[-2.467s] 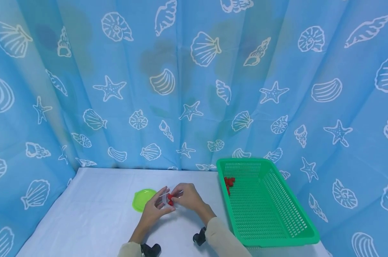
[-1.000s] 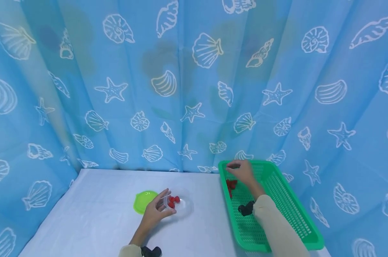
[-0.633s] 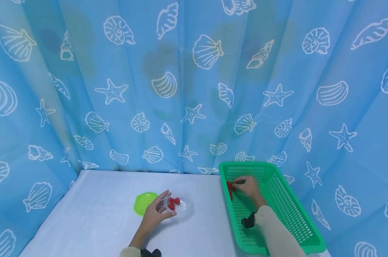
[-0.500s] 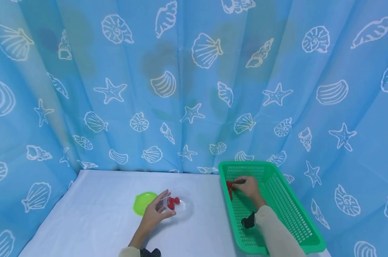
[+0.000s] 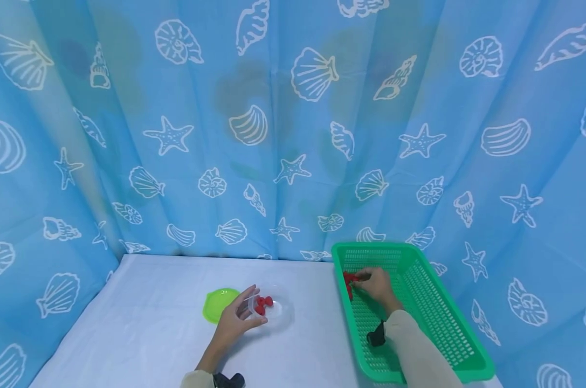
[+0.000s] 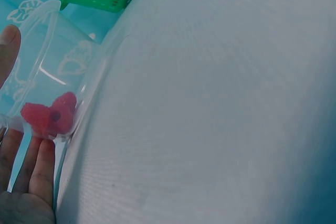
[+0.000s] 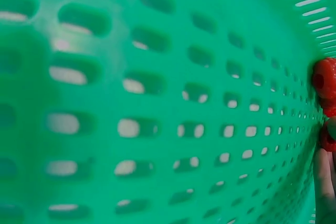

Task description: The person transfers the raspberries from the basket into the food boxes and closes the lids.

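Two hands are at work. The left hand [image 5: 233, 322] curves thumb and fingers around one clear container [image 5: 279, 317], which sits on the white cloth [image 5: 142, 318]. Three red berries [image 5: 260, 310] lie inside, bunched toward its 9 o'clock side. The container's mouth faces up, away from the cloth, its base toward it; its outline looks round, so I cannot make out a long axis. One lime-green lid [image 5: 219, 305] lies at 9 o'clock from it.

At 3 o'clock stands one green basket [image 5: 419, 318], its long axis running from 11 to 5 o'clock. The right hand [image 5: 377, 285] reaches in, fingertips at the small red cluster [image 5: 349, 292] by the basket's 10 o'clock side; I cannot count its pieces, nor tell whether the fingers pinch one.
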Action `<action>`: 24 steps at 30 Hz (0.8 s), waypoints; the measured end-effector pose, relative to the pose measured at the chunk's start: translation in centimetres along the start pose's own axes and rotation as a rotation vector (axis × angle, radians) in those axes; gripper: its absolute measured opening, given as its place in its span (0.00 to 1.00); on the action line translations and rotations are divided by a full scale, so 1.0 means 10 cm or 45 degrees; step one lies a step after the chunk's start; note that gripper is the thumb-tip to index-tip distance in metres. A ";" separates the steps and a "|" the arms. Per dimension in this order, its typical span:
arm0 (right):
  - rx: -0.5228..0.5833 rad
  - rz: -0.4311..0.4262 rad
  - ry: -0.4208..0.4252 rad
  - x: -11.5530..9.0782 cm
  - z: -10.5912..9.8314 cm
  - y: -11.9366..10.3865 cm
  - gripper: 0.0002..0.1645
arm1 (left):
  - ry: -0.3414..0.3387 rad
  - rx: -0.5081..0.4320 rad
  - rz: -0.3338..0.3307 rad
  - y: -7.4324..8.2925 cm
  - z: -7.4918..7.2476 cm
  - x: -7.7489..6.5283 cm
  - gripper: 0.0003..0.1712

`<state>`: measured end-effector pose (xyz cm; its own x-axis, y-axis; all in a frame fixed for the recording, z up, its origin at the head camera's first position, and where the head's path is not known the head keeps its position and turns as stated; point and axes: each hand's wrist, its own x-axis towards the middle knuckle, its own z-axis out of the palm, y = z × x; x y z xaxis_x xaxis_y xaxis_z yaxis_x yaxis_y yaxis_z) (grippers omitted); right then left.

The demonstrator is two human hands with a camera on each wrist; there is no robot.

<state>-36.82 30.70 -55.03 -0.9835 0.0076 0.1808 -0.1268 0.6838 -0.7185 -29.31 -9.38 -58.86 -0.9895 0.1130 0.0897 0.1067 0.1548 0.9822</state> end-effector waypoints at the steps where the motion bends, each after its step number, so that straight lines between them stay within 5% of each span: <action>1: 0.001 -0.001 -0.002 0.00 0.00 -0.01 0.11 | 0.004 0.000 -0.001 0.00 0.00 0.00 0.49; 14: 0.046 -0.033 0.096 0.09 -0.07 -0.15 0.13 | -0.001 -0.006 0.016 -0.01 0.00 -0.01 0.49; 24: 0.161 -0.162 0.168 0.31 -0.26 -0.72 0.12 | -0.005 -0.027 0.021 -0.02 0.00 0.00 0.50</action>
<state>-38.58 27.70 -47.61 -0.9341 0.0282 0.3559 -0.2722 0.5887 -0.7611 -29.33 -9.43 -59.07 -0.9872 0.1194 0.1055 0.1211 0.1324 0.9838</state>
